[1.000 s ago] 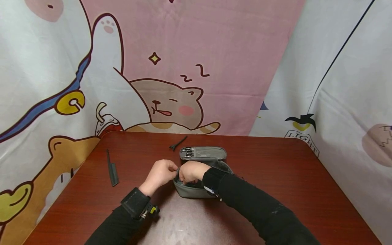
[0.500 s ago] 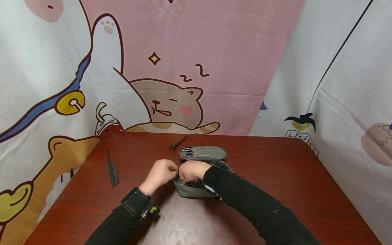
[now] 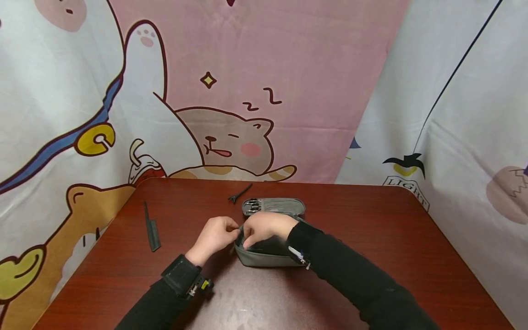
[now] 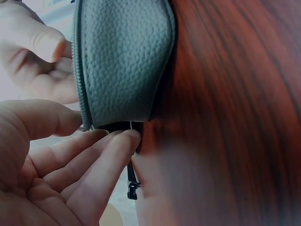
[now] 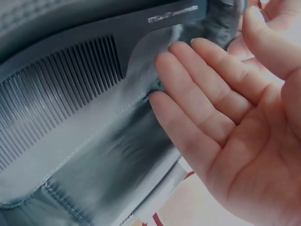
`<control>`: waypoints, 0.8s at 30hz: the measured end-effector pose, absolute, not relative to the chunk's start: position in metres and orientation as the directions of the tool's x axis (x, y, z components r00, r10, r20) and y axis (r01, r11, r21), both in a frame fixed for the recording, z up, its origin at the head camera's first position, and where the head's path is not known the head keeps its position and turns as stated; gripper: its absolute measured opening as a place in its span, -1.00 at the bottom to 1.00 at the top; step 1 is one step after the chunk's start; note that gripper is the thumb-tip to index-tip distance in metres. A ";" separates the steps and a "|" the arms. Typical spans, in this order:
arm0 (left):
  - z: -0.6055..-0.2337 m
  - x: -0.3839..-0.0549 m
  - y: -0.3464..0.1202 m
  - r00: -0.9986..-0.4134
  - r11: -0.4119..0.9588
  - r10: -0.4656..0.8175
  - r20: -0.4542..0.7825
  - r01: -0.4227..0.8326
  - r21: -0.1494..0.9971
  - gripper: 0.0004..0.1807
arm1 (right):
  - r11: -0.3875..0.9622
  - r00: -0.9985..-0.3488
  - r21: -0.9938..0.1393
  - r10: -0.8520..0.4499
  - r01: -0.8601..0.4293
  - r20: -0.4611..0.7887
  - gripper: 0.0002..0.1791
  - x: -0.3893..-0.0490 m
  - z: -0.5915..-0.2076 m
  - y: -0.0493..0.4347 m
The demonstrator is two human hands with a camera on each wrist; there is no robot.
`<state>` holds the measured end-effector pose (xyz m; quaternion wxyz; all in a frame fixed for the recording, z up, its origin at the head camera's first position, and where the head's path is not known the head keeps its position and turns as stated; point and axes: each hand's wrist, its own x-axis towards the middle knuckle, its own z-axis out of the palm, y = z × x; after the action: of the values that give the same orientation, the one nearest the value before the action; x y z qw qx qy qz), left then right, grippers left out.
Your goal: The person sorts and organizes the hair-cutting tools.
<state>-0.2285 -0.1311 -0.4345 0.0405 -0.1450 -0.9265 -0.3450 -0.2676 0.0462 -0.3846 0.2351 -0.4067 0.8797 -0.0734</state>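
Observation:
A grey textured-leather zip case (image 3: 269, 261) lies unzipped in the middle of the table, its lid folded back. My left hand (image 3: 213, 234) pinches the zip edge at the case's left end, thumb on top and fingers beneath. Over the case mouth is my right hand (image 3: 266, 226), palm toward the inside. Its fingers are loosely extended and hold nothing in the right wrist view. Inside lies a black comb (image 5: 126, 34) with long teeth, along the inner wall. A black strap with a small clasp (image 4: 133, 190) hangs beyond the left fingertips.
Shiny metal tools (image 3: 253, 205) sit in the lid's pocket. A dark rat-tail comb (image 3: 153, 234) lies on the table at the left. Behind the case rests a small dark hair clip (image 3: 238, 195). A printed cloth (image 3: 321, 91) hangs past the table's far edge.
My right hand has risen out of the case and moved slightly right, its fingers loosening. The left hand stays at the case's left end.

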 end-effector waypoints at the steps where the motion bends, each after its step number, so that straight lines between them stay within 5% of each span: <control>1: -0.434 -0.228 -0.131 -0.955 0.721 0.239 0.177 0.297 0.626 -0.96 | 0.649 -0.560 -0.333 -0.759 -0.684 -0.331 -0.77 -0.267 -0.384 0.049; 24: -0.426 -0.214 -0.151 -0.966 0.828 0.145 0.216 0.238 0.508 -0.33 | 0.528 -0.563 -0.268 -0.824 -0.806 0.070 -0.30 -0.252 -0.389 0.108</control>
<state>-0.2139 -0.1510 -0.4263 0.0842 -0.1006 -0.9522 -0.2758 -0.2523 0.1075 -0.3887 0.0329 -0.4664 0.8734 -0.1361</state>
